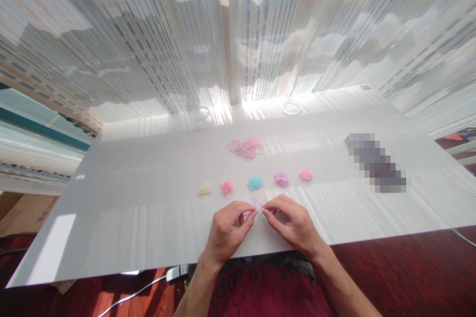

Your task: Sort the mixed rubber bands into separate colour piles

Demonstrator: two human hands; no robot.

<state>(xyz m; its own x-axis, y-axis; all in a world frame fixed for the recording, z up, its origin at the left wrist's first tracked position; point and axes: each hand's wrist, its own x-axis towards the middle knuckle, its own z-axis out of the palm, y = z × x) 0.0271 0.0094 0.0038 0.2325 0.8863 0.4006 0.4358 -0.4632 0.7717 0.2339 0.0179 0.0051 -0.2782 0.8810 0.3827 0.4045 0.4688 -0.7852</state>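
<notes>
My left hand (231, 227) and my right hand (290, 221) meet near the front edge of the white table, thumb and forefinger pinched on each. Between the fingertips runs a bundle of thin strands (256, 202), pale purple with some light blue; its lower part is partly hidden. Just beyond my hands lies a row of small piles of thin strands: yellow (205, 189), coral pink (226, 187), turquoise (255, 182), purple (281, 179) and pink (306, 175). Farther back, a larger mixed pile (246, 148) holds mostly pink strands with some blue and purple.
The white table (148, 173) reaches a sheer striped curtain (230, 34) at the back. Two clear round dishes (292, 107) stand by the curtain. A blurred-out dark object (377, 163) lies on the right. Below left are a cardboard box (28, 214) and a white cable (134, 293).
</notes>
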